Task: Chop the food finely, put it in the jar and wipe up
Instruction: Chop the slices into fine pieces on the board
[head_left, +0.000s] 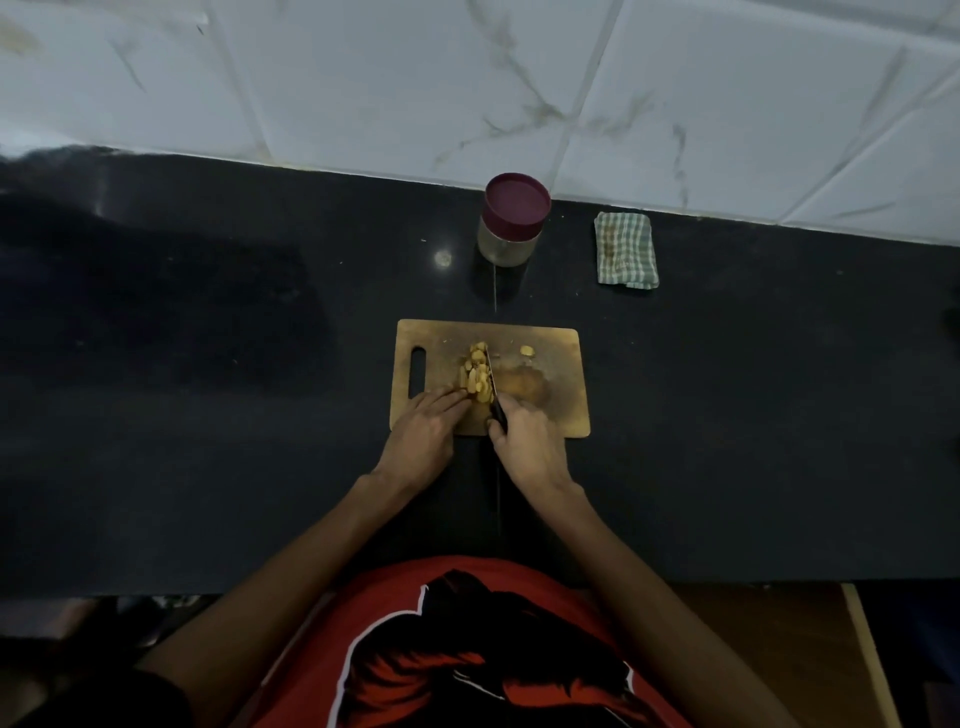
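My right hand (524, 436) wraps the knife (492, 387) handle, so only a dark sliver of it shows above my knuckles. My left hand (423, 434) covers the near end of the yellow pieces (477, 374), and my fingertips are lost behind them. What the pieces are, I cannot tell. The jar (511, 223) wall is too dim to show what is inside. The lower edge cuts off my arms.

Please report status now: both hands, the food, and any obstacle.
Right hand grips knife; left hand steadies yellow food on board. Jar lidded, cloth unused. Nothing in the way.
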